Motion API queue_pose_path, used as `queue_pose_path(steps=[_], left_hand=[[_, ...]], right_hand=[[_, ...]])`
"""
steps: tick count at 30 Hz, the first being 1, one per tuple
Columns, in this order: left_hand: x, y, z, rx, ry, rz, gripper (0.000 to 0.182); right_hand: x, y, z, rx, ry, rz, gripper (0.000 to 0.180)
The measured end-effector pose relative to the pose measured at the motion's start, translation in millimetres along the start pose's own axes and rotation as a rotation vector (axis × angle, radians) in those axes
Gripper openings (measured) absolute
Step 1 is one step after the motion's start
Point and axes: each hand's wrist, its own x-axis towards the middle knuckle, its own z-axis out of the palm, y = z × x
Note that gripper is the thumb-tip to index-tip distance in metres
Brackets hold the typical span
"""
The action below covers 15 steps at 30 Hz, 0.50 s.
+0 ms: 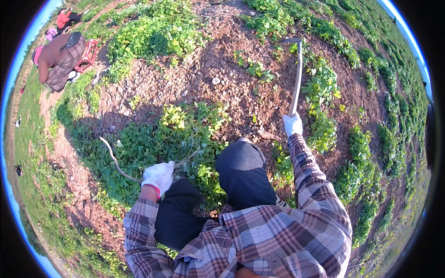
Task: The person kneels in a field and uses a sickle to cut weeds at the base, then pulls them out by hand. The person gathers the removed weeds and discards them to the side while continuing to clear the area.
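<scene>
My left hand (159, 176), in a white knit glove, is closed around a bundle of thin vine stems (187, 158); a pale, bare length of stem or root (116, 162) sticks out on its left side. My right hand (292, 124), gloved too, grips the lower end of the pale wooden handle of a sickle (297, 78). The sickle's dark curved blade points left over the soil at the handle's far end. Leafy green vines (139, 146) spread beneath and beyond my left hand. My dark-trousered knees are between my hands.
Broken reddish soil (212, 69) lies ahead. More leafy vines (156, 27) grow beyond it, with further rows on the right. At the upper left a person (61, 59) bends beside a red plastic crate (87, 55); another person in red (64, 19) is farther off.
</scene>
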Motion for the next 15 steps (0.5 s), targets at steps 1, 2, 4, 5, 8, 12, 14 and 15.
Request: queue_pose_path(steps=[1,2,4,5,8,12,14,15], left_hand=[[-1,-1,1,-0.002,0.001,-0.002,0.022],[-2,-1,0,0.002,-0.01,-0.01,0.022],[-2,2,-4,0.001,-0.025,-0.018,0.022],[-5,1,-3,-0.009,-0.025,-0.024,0.022],[-8,0,-4,-0.024,-0.024,-0.022,0.022],[-8,2,-8,-0.025,-0.029,0.005,0.02],[-5,5,-12,-0.025,-0.025,0.017,0.02],[-6,4,-11,-0.029,-0.036,0.007,0.02]], right_hand=[[-5,-6,11,-0.102,-0.056,0.026,0.019],[-7,-8,17,-0.204,-0.11,0.051,0.019],[-7,10,14,0.216,-0.255,0.204,0.017],[-16,3,8,0.31,-0.3,0.223,0.016],[-21,1,0,0.314,-0.202,0.119,0.017],[29,-5,13,0.175,-0.032,-0.028,0.017],[61,-9,20,-0.223,0.172,-0.116,0.028],[62,-18,30,-0.581,0.296,-0.213,0.035]])
